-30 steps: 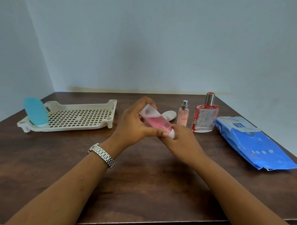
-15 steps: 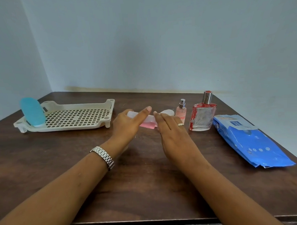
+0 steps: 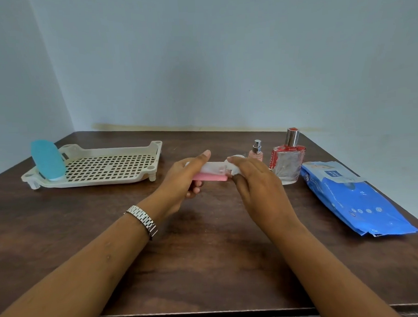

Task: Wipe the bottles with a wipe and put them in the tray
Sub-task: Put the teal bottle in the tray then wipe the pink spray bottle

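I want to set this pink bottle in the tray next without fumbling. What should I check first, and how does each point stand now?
1. Left hand grips the pink bottle: ok.
2. Wipe, held by the right hand, is against the bottle: ok.
3. Bottle wiped all round: cannot tell.
4. Bottle's cap closed: cannot tell, the right hand hides that end.
5. Tray has free grid beside the blue bottle: ok.
6. Table between the bottle and the tray is free of things: ok.
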